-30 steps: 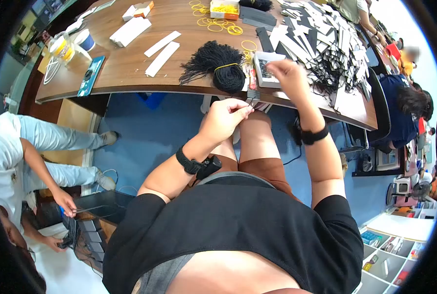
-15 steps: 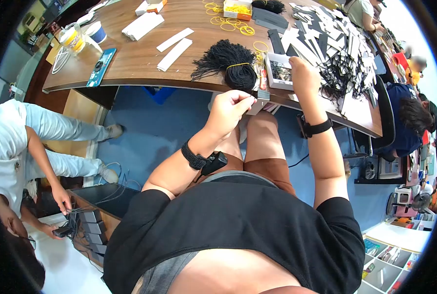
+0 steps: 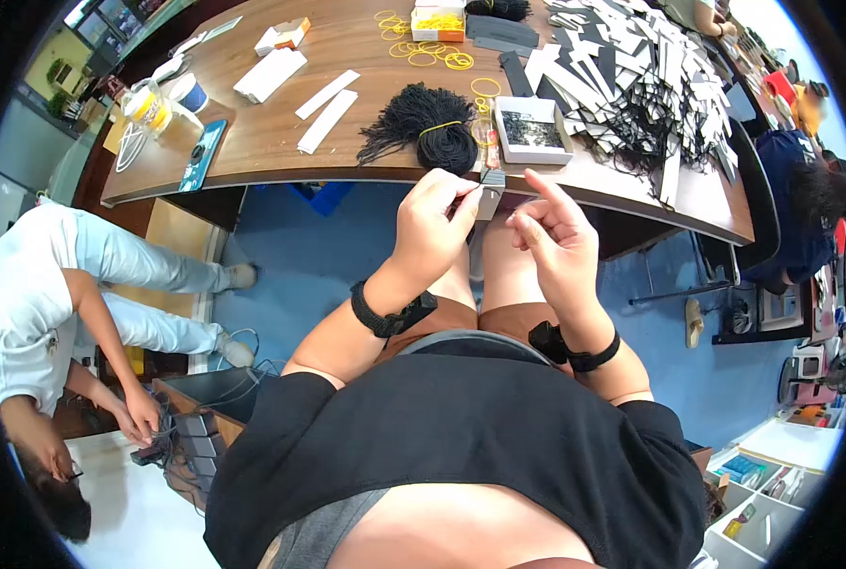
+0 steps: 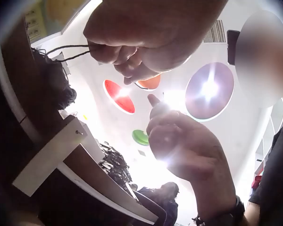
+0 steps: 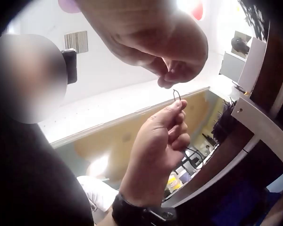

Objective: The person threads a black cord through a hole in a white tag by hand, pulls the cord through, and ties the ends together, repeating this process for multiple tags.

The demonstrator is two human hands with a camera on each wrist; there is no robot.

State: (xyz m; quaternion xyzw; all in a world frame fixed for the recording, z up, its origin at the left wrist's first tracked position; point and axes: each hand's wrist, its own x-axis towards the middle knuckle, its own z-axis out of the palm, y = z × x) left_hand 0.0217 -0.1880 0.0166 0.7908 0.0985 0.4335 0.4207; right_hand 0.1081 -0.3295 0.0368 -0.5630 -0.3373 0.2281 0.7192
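Note:
In the head view my left hand [image 3: 429, 223] is held above my lap, just off the table edge. It pinches a thin black cord [image 5: 177, 95] between thumb and forefinger, and a small loop of the cord sticks up past the fingertips in the right wrist view. The cord's other end [image 4: 68, 47] trails from the hand in the left wrist view. Facing it, my right hand [image 3: 560, 237] has its forefinger extended and its thumb close to the other curled fingers; I cannot tell whether it holds a small piece. A white box [image 3: 559, 152] of small black pieces stands on the table nearby.
A banded bundle of black cords [image 3: 445, 147] lies at the table edge beside a metal-ended strip [image 3: 491, 185]. White and black strips [image 3: 622, 71] are heaped at the right, with yellow rubber bands [image 3: 456, 61] further back. A phone [image 3: 202, 156] lies left. Another person [image 3: 39, 284] works at the left.
My right hand has come back from the white box to beside my left hand, over my lap. The left hand keeps its pinch on the cord. The person at the left has bent lower.

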